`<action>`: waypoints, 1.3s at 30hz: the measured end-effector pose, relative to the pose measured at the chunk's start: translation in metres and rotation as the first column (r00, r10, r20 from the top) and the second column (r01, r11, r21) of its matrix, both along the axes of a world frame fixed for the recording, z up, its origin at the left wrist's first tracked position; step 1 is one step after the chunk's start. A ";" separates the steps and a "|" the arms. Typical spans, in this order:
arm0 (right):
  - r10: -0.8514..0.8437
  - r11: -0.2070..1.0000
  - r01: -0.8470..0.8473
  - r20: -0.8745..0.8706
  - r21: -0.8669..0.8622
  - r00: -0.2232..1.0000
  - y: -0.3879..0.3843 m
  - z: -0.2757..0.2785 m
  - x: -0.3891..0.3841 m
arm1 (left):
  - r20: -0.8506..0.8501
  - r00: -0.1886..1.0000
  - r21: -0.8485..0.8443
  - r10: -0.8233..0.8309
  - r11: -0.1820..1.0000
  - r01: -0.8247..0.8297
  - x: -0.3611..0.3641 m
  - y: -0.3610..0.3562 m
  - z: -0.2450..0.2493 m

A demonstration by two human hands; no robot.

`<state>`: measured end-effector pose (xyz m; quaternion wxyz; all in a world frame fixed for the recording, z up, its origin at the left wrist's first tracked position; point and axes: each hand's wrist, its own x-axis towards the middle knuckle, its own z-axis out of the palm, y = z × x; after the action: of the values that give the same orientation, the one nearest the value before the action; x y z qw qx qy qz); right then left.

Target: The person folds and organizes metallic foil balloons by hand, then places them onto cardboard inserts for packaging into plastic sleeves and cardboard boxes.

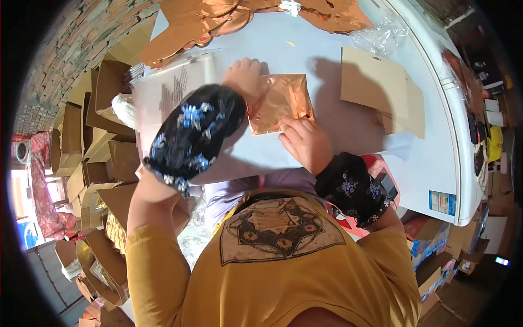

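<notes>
A square of shiny copper-coloured foil [282, 101], creased on its surface, lies on the white tabletop in front of me. At its upper left is my left hand [243, 76], palm down with the fingers stretched away from me; its wrist is beside the foil's left edge. My right hand [308, 144] rests its fingertips on the foil's lower right edge, with the thumb apart below. Left of my left hand lies a clear plastic bag [174, 82] with dark printed lines. Both forearms wear black flowered sleeve covers.
More crumpled copper foil [212, 24] spreads along the table's far side. Tan cardboard sheets [376, 82] lie to the right, with clear plastic film [381, 38] behind them. Open cardboard boxes [117, 90] crowd the left beside a brick wall. The white table edge [436, 71] curves along the right.
</notes>
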<state>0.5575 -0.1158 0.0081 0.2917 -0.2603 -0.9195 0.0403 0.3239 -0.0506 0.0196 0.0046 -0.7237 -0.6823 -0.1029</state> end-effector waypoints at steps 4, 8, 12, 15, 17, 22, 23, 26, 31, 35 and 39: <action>-0.035 0.999 0.034 -0.033 -0.022 0.999 0.000 0.000 -0.001 | 0.604 0.796 -0.536 0.050 0.765 0.358 -0.028 0.041 0.018; -0.117 0.993 0.117 -0.022 0.032 0.993 -0.003 0.003 -0.006 | 0.719 0.473 -0.685 0.509 0.635 0.358 -0.029 0.043 0.028; -0.242 0.962 0.238 0.013 0.134 0.970 -0.009 0.005 -0.018 | 0.700 0.318 -0.714 0.639 0.621 0.323 -0.027 0.043 0.026; -0.287 0.945 0.282 0.013 0.164 0.958 -0.012 0.004 -0.026 | 0.784 0.188 -0.618 0.592 0.710 0.338 -0.028 0.037 0.014; -0.287 0.942 0.283 -0.007 0.181 0.958 -0.011 -0.004 -0.026 | 0.861 0.088 -0.486 0.501 0.758 0.435 -0.036 0.031 -0.001; -0.404 0.909 0.404 -0.018 0.099 0.915 0.000 0.000 -0.017 | 0.724 0.039 -0.642 0.688 0.652 0.403 -0.025 0.033 0.063; -0.470 0.881 0.460 -0.095 -0.109 0.878 0.002 0.010 -0.008 | 0.699 0.012 -0.664 0.715 0.642 0.383 -0.022 0.031 0.071; -0.651 0.654 0.319 -0.294 -0.686 0.700 0.008 0.041 0.021 | 0.860 -0.001 -0.479 0.511 0.807 0.345 -0.022 0.024 0.058; -0.793 0.207 -0.238 -0.305 -0.949 0.527 0.011 0.014 0.061 | 0.808 0.241 -0.588 0.537 0.719 0.371 0.021 -0.009 0.045; -0.820 0.072 -0.229 -0.188 -0.971 0.541 0.002 0.008 0.070 | 0.873 0.256 -0.488 0.415 0.749 0.448 0.021 -0.001 0.004; -0.805 0.066 -0.230 -0.188 -0.971 0.562 0.003 0.003 0.072 | 0.919 0.249 -0.391 0.305 0.782 0.485 0.016 0.002 -0.021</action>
<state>0.6299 -0.1130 0.0108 0.3912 -0.5464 -0.3541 0.6504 0.3404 -0.0488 -0.0018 -0.6535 -0.5029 -0.4828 -0.2948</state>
